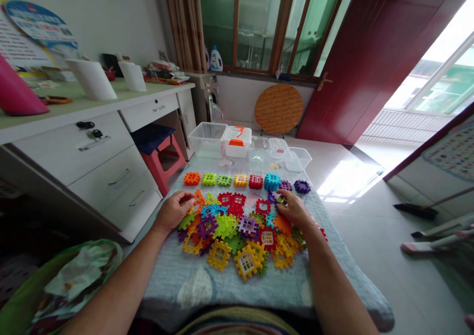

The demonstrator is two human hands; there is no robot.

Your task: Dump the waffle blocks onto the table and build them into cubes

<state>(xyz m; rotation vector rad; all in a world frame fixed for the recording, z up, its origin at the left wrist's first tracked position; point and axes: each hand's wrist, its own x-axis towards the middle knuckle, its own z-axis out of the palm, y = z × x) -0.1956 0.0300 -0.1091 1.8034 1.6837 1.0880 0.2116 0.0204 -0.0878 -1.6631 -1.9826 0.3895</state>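
Note:
Colourful plastic window-pattern pieces lie in a loose pile on the cloth-covered table [166,280]. At the pile's left edge is my left hand [174,210], fingers curled beside orange and yellow pieces; whether it grips one is unclear. My right hand [294,209] reaches over the pile's right side, its fingers closed around a small dark purple and yellow-green piece [282,202]. A yellow piece [247,262] lies at the pile's near edge. Behind the pile runs a row of small stacks, from an orange stack [191,178] on the left to a dark purple stack [302,186] on the right.
Clear containers line the table's far end, including a large open bin [208,140] and a lidded box [238,141] with an orange latch. A white desk [99,152] and pink stool [166,160] stand left. A green-rimmed waste basket [116,256] is at lower left.

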